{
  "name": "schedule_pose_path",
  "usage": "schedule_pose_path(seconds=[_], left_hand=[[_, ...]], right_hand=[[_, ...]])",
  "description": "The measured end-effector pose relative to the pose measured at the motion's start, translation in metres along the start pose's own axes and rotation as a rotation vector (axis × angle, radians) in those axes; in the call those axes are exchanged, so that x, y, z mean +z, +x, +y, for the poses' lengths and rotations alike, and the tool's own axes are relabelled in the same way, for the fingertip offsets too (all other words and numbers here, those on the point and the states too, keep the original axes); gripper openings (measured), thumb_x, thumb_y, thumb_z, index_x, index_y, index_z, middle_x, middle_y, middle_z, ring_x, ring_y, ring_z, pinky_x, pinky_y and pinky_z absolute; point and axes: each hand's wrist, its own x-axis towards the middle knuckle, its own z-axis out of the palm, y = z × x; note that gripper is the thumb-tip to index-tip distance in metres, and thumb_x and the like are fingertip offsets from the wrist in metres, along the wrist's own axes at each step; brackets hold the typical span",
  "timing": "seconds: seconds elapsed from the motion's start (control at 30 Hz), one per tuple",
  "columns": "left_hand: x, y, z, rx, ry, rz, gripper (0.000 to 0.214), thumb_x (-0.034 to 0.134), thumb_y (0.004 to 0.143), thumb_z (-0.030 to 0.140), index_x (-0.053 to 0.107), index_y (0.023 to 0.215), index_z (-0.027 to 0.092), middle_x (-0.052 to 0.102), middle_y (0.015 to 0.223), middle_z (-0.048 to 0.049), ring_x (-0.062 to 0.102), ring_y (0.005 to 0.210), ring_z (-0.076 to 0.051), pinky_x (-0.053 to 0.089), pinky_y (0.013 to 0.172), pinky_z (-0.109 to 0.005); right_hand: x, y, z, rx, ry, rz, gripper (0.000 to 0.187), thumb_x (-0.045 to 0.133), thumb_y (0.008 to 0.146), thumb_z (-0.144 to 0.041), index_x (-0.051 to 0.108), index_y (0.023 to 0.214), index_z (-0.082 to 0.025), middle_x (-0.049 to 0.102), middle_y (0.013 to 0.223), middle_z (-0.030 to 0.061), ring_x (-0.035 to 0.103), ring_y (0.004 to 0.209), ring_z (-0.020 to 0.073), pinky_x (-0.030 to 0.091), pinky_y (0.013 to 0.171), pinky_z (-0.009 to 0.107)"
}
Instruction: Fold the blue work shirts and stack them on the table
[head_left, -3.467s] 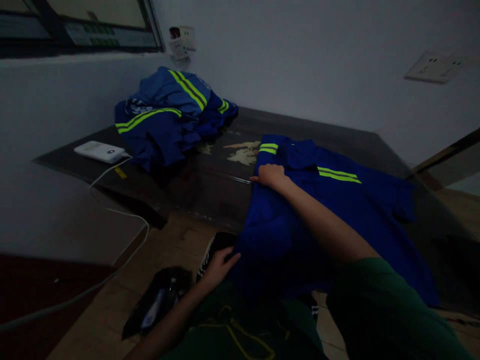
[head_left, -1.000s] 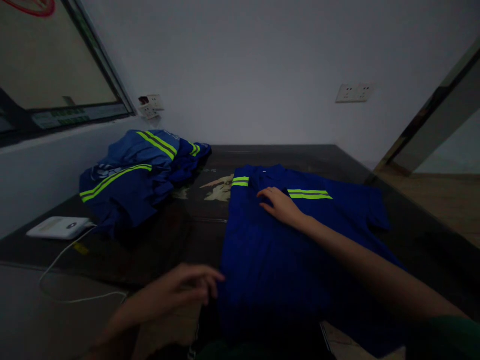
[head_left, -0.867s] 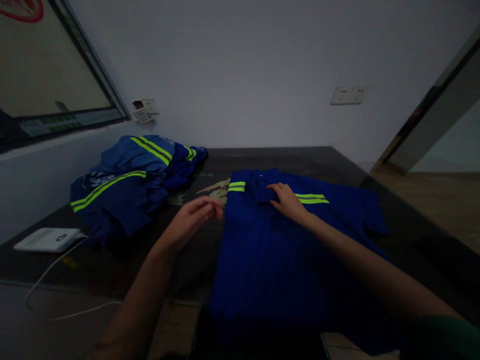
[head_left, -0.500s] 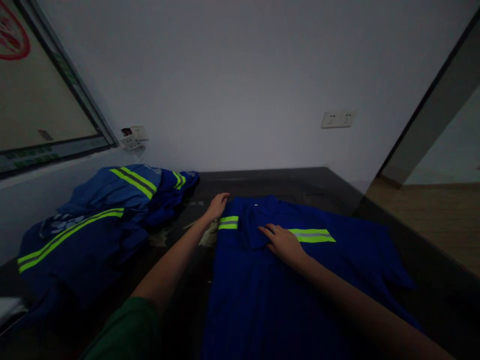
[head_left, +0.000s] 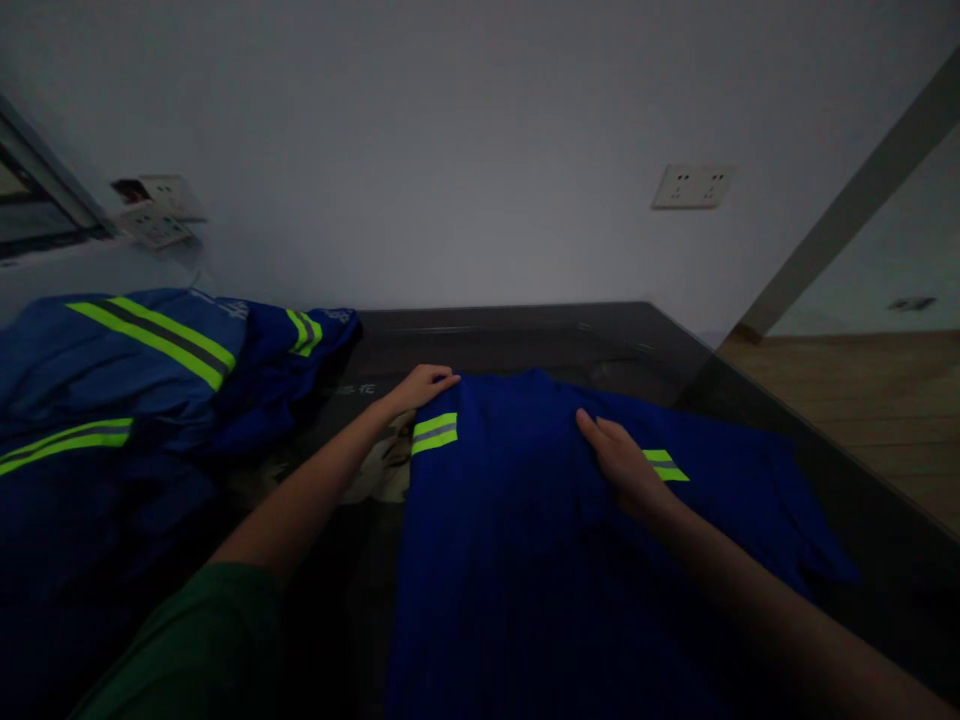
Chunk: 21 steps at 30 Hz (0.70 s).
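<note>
Pinching the top left corner of the blue shirt [head_left: 510, 520] with the left hand [head_left: 424, 387], just past a yellow stripe [head_left: 435, 433]. Bends those fingers in, with the tips close together at the edge of the cloth. Lays the right hand [head_left: 626, 465] on the upper part of the shirt, beside the other stripe [head_left: 666, 466], with the thumb pointing up and to the left. Hides most of the right fingers from sight, so cannot tell how far apart, or if holding any cloth. Has the shirt spread on the dark table [head_left: 510, 325], right in front, with a sleeve reaching out to the right and the near part too dark to make out. Wears a green sleeve [head_left: 202, 620] on the left arm. To the left, a pile [head_left: 150, 345] of more blue clothes, also with yellow stripes. Between pile and shirt, a pale picture [head_left: 386, 462] on the table, partly behind the left arm. Faces a plain wall [head_left: 450, 150], with a socket [head_left: 692, 187] to the right and brown floor [head_left: 885, 400] past the table.
</note>
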Motion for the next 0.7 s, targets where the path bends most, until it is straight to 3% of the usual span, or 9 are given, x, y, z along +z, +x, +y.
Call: schedule_pose_path(seconds=[0.13,0.2,0.27,0.33,0.4,0.5,0.57,0.63,0.7], left_hand=[[0.005,0.005,-0.012,0.053,0.07,-0.04,0.034,0.042,0.091,0.04,0.055,0.07,0.017,0.057,0.07,-0.0008,0.055,0.071,-0.016,0.042,0.071,-0.026],[0.008,0.002,-0.011,0.072,0.102,-0.06,0.027,0.042,0.091,0.035,0.058,0.078,0.017,0.062,0.08,-0.0033,0.058,0.08,-0.017,0.043,0.077,-0.028],[0.009,-0.001,-0.005,0.054,0.147,-0.063,0.028,0.038,0.093,0.034,0.06,0.086,0.017,0.065,0.088,-0.0055,0.06,0.085,-0.019,0.043,0.079,-0.029],[0.009,-0.002,0.006,0.001,0.221,-0.065,0.035,0.035,0.095,0.038,0.061,0.088,0.017,0.066,0.089,-0.0069,0.061,0.084,-0.02,0.044,0.077,-0.029],[0.009,-0.001,0.018,-0.057,0.308,-0.088,0.039,0.036,0.095,0.045,0.062,0.087,0.017,0.066,0.086,-0.0073,0.061,0.079,-0.02,0.043,0.073,-0.029],[0.018,0.004,0.031,-0.036,0.374,-0.108,0.031,0.042,0.094,0.042,0.062,0.09,0.017,0.066,0.088,-0.0069,0.061,0.081,-0.02,0.042,0.073,-0.029],[0.028,0.007,0.035,0.018,0.378,-0.072,0.026,0.042,0.096,0.036,0.06,0.092,0.017,0.065,0.093,-0.007,0.06,0.086,-0.02,0.041,0.076,-0.029],[0.039,0.007,0.035,0.047,0.38,-0.019,0.025,0.04,0.097,0.034,0.059,0.094,0.017,0.064,0.097,-0.0071,0.059,0.092,-0.02,0.041,0.08,-0.031],[0.047,0.005,0.033,0.051,0.402,0.022,0.025,0.039,0.098,0.035,0.058,0.098,0.018,0.063,0.102,-0.0074,0.057,0.098,-0.021,0.04,0.085,-0.034]], right_hand=[[-0.006,0.001,0.01,0.185,-0.001,-0.052,0.031,0.06,0.082,-0.049,0.062,0.087,-0.018,0.06,0.057,0.0004,0.055,0.049,0.0164,0.046,0.046,0.027],[-0.01,-0.003,0.021,0.213,-0.04,-0.089,0.041,0.063,0.08,-0.047,0.062,0.109,-0.017,0.065,0.068,0.0027,0.06,0.055,0.0176,0.049,0.048,0.028],[-0.014,-0.009,0.029,0.226,-0.073,-0.122,0.067,0.067,0.078,-0.045,0.046,0.136,-0.019,0.069,0.086,0.007,0.066,0.067,0.0204,0.054,0.057,0.032],[-0.015,-0.018,0.03,0.2,-0.084,-0.155,0.096,0.072,0.073,-0.042,0.02,0.151,-0.023,0.067,0.109,0.0114,0.068,0.085,0.0243,0.057,0.069,0.038],[-0.013,-0.026,0.026,0.13,-0.072,-0.221,0.117,0.078,0.067,-0.038,0.001,0.154,-0.025,0.057,0.13,0.0137,0.064,0.104,0.0276,0.056,0.083,0.042],[-0.01,-0.034,0.017,0.026,-0.027,-0.297,0.125,0.08,0.062,-0.03,-0.007,0.153,-0.028,0.044,0.144,0.0117,0.058,0.118,0.0273,0.052,0.093,0.043],[-0.01,-0.037,0.014,0.013,0.021,-0.301,0.12,0.076,0.066,-0.027,-0.007,0.152,-0.032,0.049,0.14,0.0097,0.063,0.109,0.0251,0.055,0.088,0.042],[-0.013,-0.039,0.015,0.037,0.049,-0.297,0.113,0.074,0.069,-0.025,-0.002,0.152,-0.036,0.057,0.13,0.0086,0.068,0.088,0.0217,0.059,0.07,0.037],[-0.018,-0.041,0.02,0.085,0.011,-0.29,0.104,0.072,0.069,-0.026,0.009,0.152,-0.037,0.061,0.121,0.0082,0.065,0.063,0.0151,0.053,0.048,0.028]])
